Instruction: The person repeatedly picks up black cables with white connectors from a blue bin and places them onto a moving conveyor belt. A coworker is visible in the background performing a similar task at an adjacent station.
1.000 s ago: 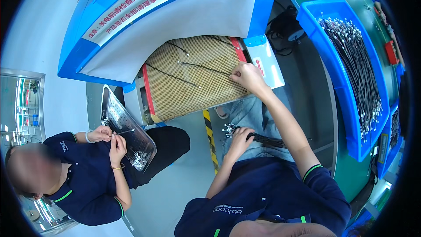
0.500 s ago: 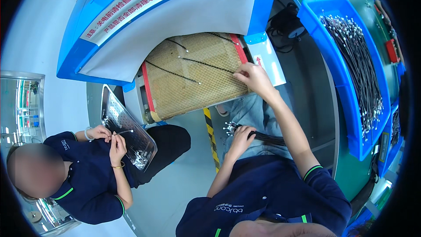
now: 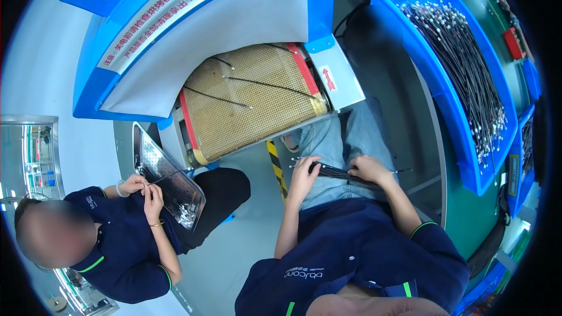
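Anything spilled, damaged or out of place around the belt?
Nothing looks spilled or damaged. Mildly odd: on the mesh belt, the cable at the back right reaches over the red side strip rather than lying wholly on the mesh.

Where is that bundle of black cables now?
In the head view, the bundle of black cables is right of centre over the blue jeans, in the left hand, with the right hand against it.
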`<action>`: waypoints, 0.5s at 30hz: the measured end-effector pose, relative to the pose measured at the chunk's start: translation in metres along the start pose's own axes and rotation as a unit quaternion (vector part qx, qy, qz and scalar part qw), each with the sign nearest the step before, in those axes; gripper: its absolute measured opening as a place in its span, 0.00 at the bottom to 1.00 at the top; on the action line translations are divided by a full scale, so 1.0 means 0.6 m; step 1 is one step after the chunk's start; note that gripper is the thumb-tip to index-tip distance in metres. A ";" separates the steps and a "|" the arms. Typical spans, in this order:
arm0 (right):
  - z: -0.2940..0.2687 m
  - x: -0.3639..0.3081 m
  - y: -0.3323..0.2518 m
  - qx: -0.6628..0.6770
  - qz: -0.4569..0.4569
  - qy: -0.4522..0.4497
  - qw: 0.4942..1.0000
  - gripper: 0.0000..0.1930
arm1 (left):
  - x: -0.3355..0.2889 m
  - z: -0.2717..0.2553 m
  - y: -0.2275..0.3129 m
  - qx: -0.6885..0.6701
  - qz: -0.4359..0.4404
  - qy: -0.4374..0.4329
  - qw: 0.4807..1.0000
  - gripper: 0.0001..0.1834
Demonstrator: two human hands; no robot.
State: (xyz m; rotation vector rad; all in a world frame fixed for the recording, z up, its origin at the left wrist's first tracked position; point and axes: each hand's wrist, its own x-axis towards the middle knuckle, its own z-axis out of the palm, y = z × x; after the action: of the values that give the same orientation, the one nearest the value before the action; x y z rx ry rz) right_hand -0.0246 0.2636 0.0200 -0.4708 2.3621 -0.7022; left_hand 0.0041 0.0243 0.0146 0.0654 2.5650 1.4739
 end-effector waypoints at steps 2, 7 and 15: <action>-0.005 0.000 -0.006 0.032 0.033 -0.019 0.999 0.10 | -0.001 -0.008 0.000 0.008 0.000 0.010 1.000 0.11; -0.009 0.000 0.009 0.035 0.021 -0.012 0.999 0.09 | -0.006 -0.020 0.003 0.018 -0.019 0.020 0.999 0.12; -0.076 -0.026 -0.012 0.178 -0.012 0.003 0.984 0.06 | -0.006 -0.028 0.013 -0.014 -0.025 0.012 1.000 0.21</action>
State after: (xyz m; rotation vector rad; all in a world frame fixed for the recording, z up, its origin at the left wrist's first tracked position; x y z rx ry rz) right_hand -0.0416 0.2823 0.0617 -0.3405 2.1743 -1.1122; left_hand 0.0041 0.0132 0.0300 -0.0197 2.5444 1.5018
